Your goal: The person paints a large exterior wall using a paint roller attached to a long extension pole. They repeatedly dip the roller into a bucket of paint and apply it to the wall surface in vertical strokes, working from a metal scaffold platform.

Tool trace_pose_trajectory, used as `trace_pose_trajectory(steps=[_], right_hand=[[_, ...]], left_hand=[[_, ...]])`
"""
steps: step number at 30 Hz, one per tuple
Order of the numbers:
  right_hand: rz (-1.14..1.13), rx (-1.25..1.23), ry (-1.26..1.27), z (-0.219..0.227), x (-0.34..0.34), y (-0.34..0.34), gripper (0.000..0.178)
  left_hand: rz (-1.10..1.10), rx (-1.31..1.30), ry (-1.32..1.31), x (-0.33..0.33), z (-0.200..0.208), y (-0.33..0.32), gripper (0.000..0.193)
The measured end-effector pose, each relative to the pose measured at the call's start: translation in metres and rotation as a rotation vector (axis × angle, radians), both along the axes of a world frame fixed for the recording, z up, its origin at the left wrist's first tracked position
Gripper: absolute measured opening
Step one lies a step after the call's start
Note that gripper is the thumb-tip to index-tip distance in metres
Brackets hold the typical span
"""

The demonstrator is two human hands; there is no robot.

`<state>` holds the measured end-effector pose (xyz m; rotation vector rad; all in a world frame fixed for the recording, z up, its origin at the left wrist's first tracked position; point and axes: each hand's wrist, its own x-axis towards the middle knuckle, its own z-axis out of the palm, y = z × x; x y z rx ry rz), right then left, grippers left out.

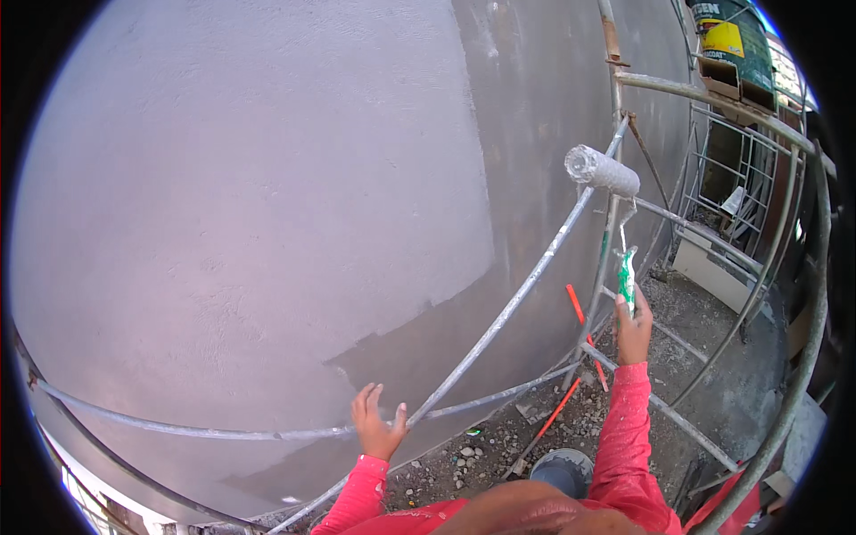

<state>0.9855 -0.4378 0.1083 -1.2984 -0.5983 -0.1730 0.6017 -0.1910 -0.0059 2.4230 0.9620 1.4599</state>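
My right hand is wrapped round the green and white handle of a paint roller, which it holds up at the right. The roller's sleeve is coated with pale paint and sits in front of the scaffold pipes. My left hand has its fingers spread, with nothing seen in it. It overlaps the place where two scaffold braces cross; whether it touches them I cannot tell. Beyond both hands stands a wall, light grey over most of its face and darker at the right and lower edge.
Metal scaffold frames stand at the right, with a dark green bucket high up. Below lie gravel, an orange-handled tool and a grey bucket. A pale board rests on the ground.
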Motion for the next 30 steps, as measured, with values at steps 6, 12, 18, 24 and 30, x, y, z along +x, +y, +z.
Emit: trace_pose_trajectory(steps=[6, 12, 18, 24, 30], right_hand=[[-0.032, 0.016, -0.361, 0.077, 0.091, 0.101, 0.043], [0.070, -0.039, -0.300, 0.086, 0.134, 0.181, 0.042], [-0.023, -0.020, -0.506, 0.135, 0.156, 0.195, 0.040], [-0.071, -0.131, -0.533, 0.226, 0.158, 0.184, 0.040], [-0.105, -0.127, -0.536, 0.331, 0.165, 0.191, 0.043]], left_hand=[[1.061, 0.246, -0.244, -0.133, 0.020, 0.003, 0.069], [1.201, -0.135, -0.718, -0.205, -0.021, 0.030, 0.078], [0.817, -0.407, -1.135, -0.177, -0.018, 0.070, 0.071], [0.823, -0.432, -1.264, -0.138, -0.002, 0.100, 0.068], [1.089, -0.153, -0.801, -0.159, -0.021, 0.102, 0.065]])
